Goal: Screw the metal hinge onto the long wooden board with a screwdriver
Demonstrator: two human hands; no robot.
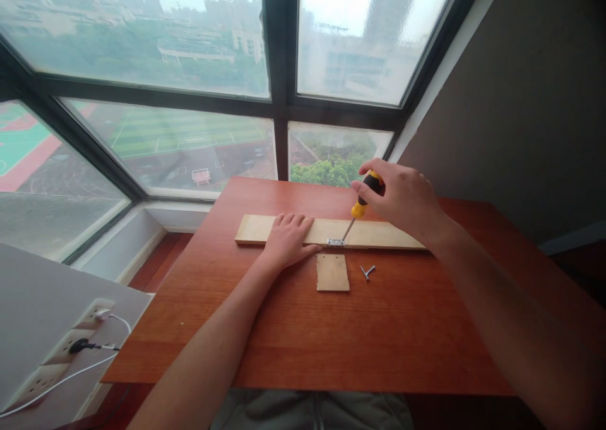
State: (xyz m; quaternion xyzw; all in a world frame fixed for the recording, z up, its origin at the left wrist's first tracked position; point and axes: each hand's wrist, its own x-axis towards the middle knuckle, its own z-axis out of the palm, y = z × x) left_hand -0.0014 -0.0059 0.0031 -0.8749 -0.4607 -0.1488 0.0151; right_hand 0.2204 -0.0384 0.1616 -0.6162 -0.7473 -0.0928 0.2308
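My right hand (402, 196) is wrapped round the handle of a yellow and black screwdriver (360, 208), which leans with its tip down at the right end of a small metal hinge (336, 242). That hinge sits at the near edge of a long, pale wooden board (253, 228). Flat on the board, left of the hinge, lies my left hand (291, 239) with its fingers stretched out. A small square wooden piece (332, 274) with two holes near its far edge rests just in front of the hinge. Two screws (367, 272) lie crossed to its right.
Under everything is a reddish-brown wooden table (303, 348). Tall windows (199, 139) with dark frames stand behind it. At the lower left, a wall holds power sockets (66, 346) with plugs and cables. A grey wall (516, 114) rises on the right.
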